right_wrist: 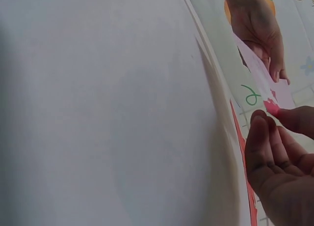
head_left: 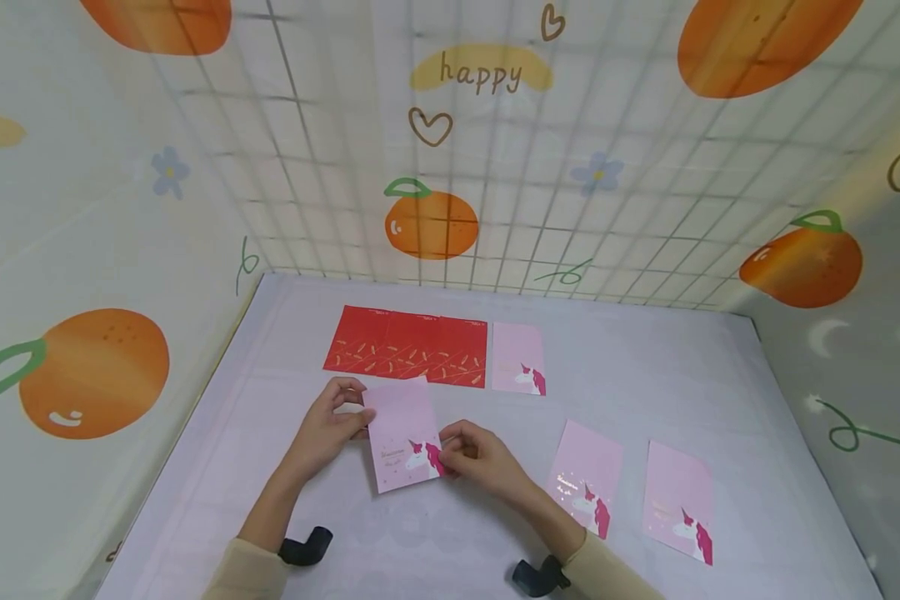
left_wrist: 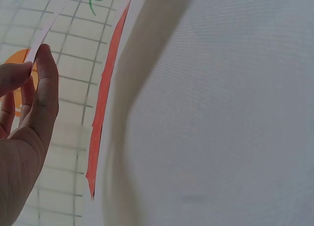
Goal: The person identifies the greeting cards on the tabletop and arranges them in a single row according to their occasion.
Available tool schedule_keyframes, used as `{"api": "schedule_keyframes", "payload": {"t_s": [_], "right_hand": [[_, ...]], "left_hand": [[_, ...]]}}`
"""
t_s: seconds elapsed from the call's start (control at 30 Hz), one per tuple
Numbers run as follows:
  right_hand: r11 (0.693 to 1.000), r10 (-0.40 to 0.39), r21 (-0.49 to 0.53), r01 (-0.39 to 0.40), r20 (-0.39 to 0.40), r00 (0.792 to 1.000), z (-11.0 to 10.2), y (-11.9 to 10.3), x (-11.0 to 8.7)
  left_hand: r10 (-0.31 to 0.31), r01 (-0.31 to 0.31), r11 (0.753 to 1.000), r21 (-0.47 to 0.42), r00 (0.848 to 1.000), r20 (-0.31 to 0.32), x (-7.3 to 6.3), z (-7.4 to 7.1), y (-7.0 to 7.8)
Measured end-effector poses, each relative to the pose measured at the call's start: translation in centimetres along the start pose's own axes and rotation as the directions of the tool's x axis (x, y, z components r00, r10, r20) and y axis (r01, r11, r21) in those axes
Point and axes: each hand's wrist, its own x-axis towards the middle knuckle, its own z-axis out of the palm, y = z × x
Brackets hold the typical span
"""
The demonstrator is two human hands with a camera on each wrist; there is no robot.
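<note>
A pink card [head_left: 401, 417] printed with a white unicorn and gold lettering is held up, slightly tilted, over the table. My left hand [head_left: 330, 429] pinches its upper left edge between thumb and fingers. At its lower right edge, by the unicorn's magenta mane, my right hand [head_left: 483, 458] pinches it with thumb and fingertips. The left wrist view shows the card [left_wrist: 48, 27] nearly edge-on, rising from the left hand [left_wrist: 37, 123]. In the right wrist view, the right hand [right_wrist: 279, 167] grips the corner of the card [right_wrist: 260, 71] with the left hand [right_wrist: 257, 24] beyond.
Three red cards [head_left: 405, 346] with gold print lie side by side behind the hands, a pink unicorn card [head_left: 517, 354] beside them. Two more pink cards, one [head_left: 588, 458] near the right forearm and another [head_left: 678, 492] farther right, lie on the pale table [head_left: 420, 558].
</note>
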Motion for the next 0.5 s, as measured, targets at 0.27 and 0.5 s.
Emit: {"api": "schedule_keyframes", "payload": {"t_s": [0.27,0.5], "right_hand": [[1.0,0.009,0.006,-0.009,-0.009,1.0,0.19,-0.06,-0.03],[1.0,0.013,0.027,-0.013,-0.013,1.0,0.3,-0.14,0.0]], "left_hand": [[-0.006,0.006,1.0,-0.004,1.0,0.005,0.04,0.16,-0.21],[0.002,-0.002,1.0,-0.012,1.0,0.01,0.11,0.15,-0.48]]}}
